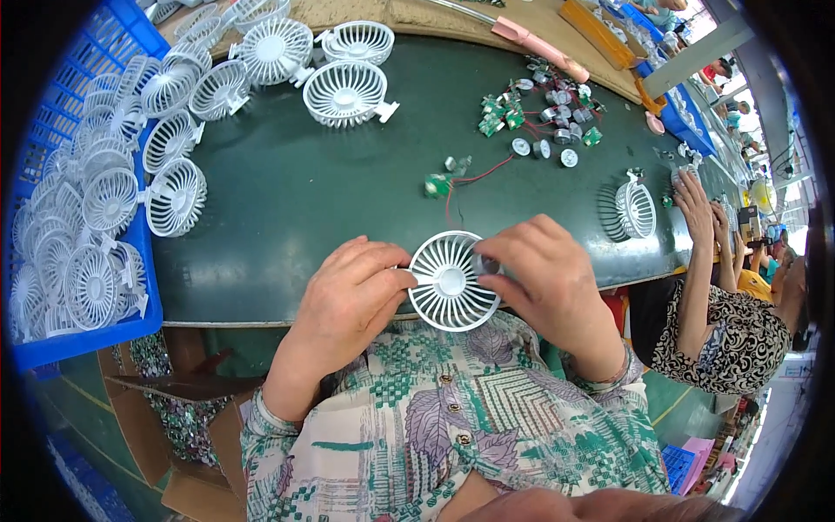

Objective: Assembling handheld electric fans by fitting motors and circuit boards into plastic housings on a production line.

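A round white fan cage [451,304] with radial slats faces up at the table's near edge. My left hand [348,291] pinches its left rim between thumb and fingers. At the cage's right rim, my right hand [544,270] is closed on a small grey motor [486,264], partly hidden by the fingers. Just beyond the cage lies a small green circuit board [437,184]. Red wires [483,174] run from it, one toward the cage; where that one ends is hidden.
A blue crate [87,344] heaped with white cages stands left, with more cages [345,93] at the back. Motors and boards [557,113] lie in a pile at the back right, near a pink-handled tool [539,48]. A co-worker [718,339] sits right, beside another cage [636,209].
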Motion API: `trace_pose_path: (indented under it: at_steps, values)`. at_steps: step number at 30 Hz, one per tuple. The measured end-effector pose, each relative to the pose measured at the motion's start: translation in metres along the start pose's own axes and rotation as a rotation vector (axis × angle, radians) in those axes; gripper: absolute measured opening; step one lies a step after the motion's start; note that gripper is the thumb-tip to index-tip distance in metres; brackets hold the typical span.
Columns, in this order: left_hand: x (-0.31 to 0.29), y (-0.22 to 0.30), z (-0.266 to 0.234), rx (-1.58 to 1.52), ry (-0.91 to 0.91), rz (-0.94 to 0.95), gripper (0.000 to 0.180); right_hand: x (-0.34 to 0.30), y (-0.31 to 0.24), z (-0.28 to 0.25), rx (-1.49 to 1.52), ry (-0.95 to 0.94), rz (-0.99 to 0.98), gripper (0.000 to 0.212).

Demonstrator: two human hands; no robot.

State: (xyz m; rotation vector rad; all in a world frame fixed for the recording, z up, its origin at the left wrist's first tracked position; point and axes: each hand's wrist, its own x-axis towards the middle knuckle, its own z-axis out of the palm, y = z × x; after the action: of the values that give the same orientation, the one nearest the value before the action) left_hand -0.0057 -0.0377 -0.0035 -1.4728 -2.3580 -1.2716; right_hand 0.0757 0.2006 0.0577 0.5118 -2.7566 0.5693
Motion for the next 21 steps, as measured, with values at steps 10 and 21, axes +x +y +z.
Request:
trace_pose_path:
  at_steps: [10, 21]
  values:
    - [-0.001, -0.002, 0.002, -0.033, 0.029, 0.036, 0.021, 0.009, -0.01, 0.004, -0.127, -0.312, -0.168, 0.035]
    - [-0.002, -0.002, 0.002, -0.003, 0.023, 0.032, 0.022, 0.014, -0.009, 0.008, -0.142, -0.425, -0.186, 0.033]
